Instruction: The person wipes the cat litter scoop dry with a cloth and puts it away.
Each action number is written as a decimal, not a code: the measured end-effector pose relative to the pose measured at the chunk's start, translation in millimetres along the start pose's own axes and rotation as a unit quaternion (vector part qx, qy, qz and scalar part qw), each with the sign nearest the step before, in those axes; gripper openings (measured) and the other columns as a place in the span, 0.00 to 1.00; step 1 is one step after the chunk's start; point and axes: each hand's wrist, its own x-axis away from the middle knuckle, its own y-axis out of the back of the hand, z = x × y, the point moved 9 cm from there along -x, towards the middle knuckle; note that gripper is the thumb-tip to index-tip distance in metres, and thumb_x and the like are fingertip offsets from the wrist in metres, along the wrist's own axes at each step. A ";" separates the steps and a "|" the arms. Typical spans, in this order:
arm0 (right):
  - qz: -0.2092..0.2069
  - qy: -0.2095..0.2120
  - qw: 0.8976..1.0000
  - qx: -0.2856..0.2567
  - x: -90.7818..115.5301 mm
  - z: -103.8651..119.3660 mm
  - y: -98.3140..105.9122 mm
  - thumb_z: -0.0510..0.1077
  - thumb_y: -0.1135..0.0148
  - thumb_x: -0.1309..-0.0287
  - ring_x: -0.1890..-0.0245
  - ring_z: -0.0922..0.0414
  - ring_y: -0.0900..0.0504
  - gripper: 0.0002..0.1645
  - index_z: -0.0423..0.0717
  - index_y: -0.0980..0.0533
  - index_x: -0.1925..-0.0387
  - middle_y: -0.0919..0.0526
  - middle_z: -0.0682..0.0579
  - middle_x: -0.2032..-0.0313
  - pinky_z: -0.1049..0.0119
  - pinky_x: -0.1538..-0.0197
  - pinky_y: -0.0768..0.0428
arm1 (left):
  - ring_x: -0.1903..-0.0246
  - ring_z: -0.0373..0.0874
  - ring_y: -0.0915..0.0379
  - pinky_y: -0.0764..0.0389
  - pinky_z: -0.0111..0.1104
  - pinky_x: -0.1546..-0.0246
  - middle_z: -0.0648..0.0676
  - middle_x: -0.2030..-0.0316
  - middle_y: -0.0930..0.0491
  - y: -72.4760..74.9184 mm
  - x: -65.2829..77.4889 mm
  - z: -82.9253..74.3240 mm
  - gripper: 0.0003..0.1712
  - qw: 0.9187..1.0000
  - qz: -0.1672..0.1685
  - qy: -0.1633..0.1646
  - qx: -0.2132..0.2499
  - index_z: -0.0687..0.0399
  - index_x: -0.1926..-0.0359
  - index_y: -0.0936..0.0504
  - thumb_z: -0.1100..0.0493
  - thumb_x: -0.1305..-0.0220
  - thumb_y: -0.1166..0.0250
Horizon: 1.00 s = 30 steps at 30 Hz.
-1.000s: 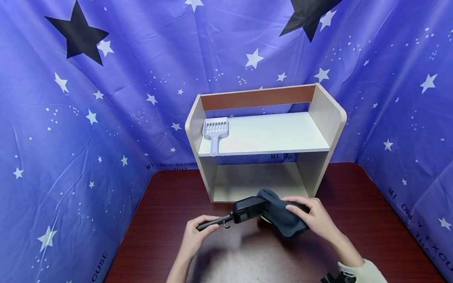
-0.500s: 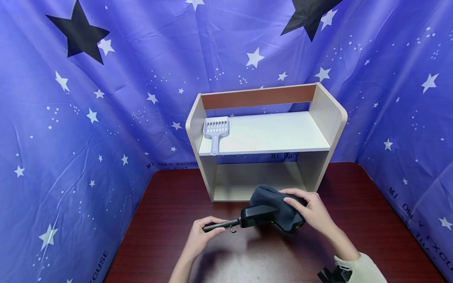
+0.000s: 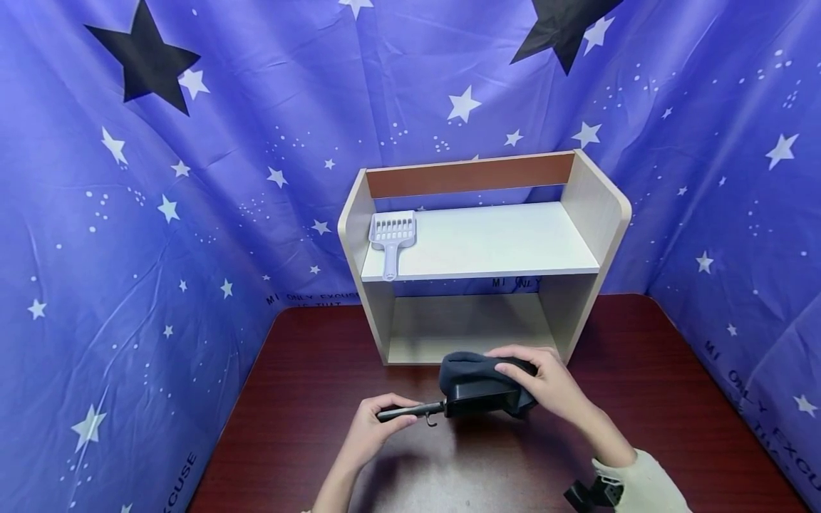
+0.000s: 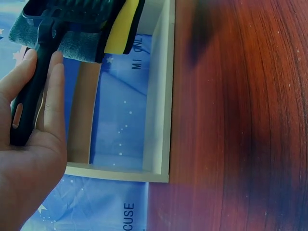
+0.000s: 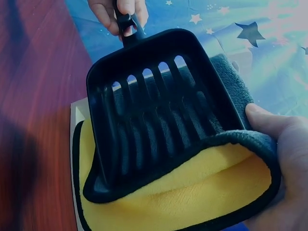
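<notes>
In the head view, a black slotted litter scoop is held low above the table in front of the shelf. My left hand grips its handle, which ends in a small hook-like tab by the head. My right hand pinches a cloth, dark grey on one side and yellow with black edging on the other. The right wrist view has the cloth wrapped behind the slotted head, its yellow side folded up over the front edge. Part of the scoop's head lies hidden beneath the cloth in the head view.
A two-level wooden shelf stands at the back of the dark red table. On its upper board, at the left, lies a pale slotted scoop. A blue star-patterned curtain surrounds the table.
My right hand has moved left with the cloth along the scoop. The left hand and scoop have shifted slightly right, and the scoop's head has tilted. The shelf and pale scoop stay put.
</notes>
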 end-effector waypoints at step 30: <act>0.051 0.023 0.998 -0.018 8.2 1.1 -2.9 0.35 0.38 0.36 0.45 0.67 0.18 0.18 0.56 0.17 0.48 0.12 0.55 0.50 0.82 0.41 0.26 | 0.65 0.32 0.17 0.16 0.25 0.64 0.67 0.61 0.13 8.6 1.8 -1.4 0.12 0.999 -0.036 -0.014 0.002 0.66 0.58 0.14 0.65 0.43 0.28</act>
